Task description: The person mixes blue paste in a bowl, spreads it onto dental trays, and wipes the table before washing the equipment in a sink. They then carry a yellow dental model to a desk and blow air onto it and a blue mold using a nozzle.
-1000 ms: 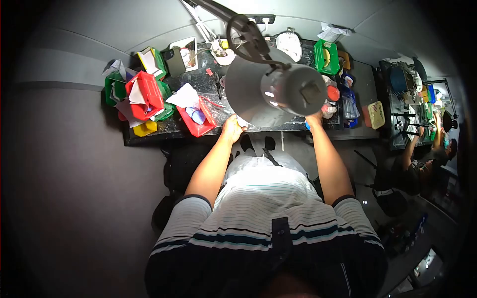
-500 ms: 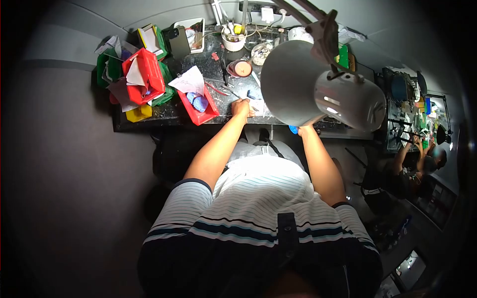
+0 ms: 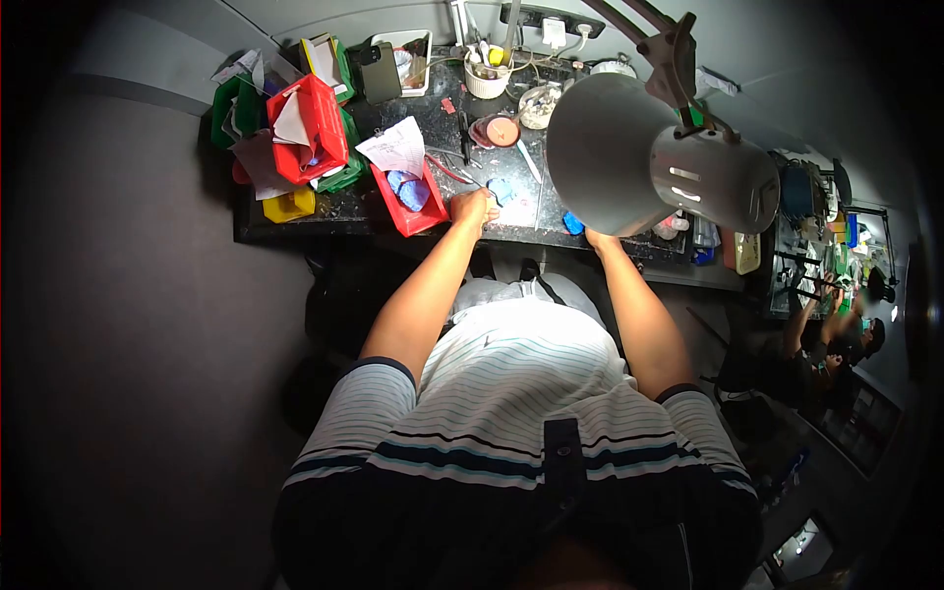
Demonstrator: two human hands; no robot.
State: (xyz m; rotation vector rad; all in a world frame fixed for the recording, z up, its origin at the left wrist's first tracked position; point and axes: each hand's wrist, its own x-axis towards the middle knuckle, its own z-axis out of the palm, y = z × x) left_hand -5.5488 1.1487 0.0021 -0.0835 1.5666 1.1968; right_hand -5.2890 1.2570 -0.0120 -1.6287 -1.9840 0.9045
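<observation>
My left hand [image 3: 474,208] is closed at the front of the bench, to the right of a red tray [image 3: 425,218]. At its fingertips is a small blue moulded piece [image 3: 501,191], which the fingers seem to grip. Another blue piece [image 3: 573,223] shows beside the fingers of my right hand [image 3: 598,237], near the bench edge under the lamp. The lamp shade hides part of that hand, and its grip is only partly visible. Inside the red tray lie blue pieces [image 3: 410,194] of a similar kind and a written paper slip [image 3: 395,147].
A large grey lamp [image 3: 610,157] hangs over the bench's right side. Stacked red and green bins [image 3: 324,128] stand at left. Behind are a round pink-topped container [image 3: 502,132], a white tool cup [image 3: 486,85] and a bowl [image 3: 538,106]. People work at another bench far right.
The camera view has shifted, so the bench appears farther right and higher. My left hand and its blue piece have moved left toward the red tray. My right hand's blue piece has come over the bench edge.
</observation>
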